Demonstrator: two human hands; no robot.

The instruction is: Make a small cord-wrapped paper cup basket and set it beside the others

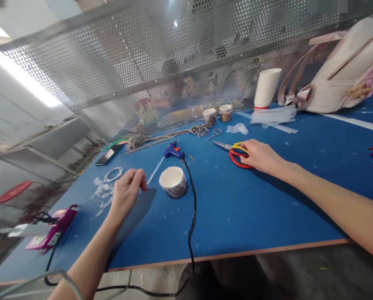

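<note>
My right hand (258, 155) is closed around the handles of a pair of scissors (225, 146) with one yellow and one red grip. The blades point left, low over the blue table. My left hand (128, 191) is held above the table with its fingers curled in; whatever may be in them is hidden. Just right of it stands a short white cup (173, 182) with a translucent wrapping round its side. Behind the cup lies a blue glue gun (174, 151), a clear glue stick (155, 170) jutting from its back and a black cord (192, 208) running to the table's front edge.
A white ring (113, 174) and translucent scraps (102, 193) lie left. Grey cord bundles (200, 130), two small wrapped cups (225, 112), stacked paper cups (267, 89) and clear strips (274, 116) line the perforated screen (127, 71). A bag (339, 79) sits back right; a magenta power strip (59, 229) front left.
</note>
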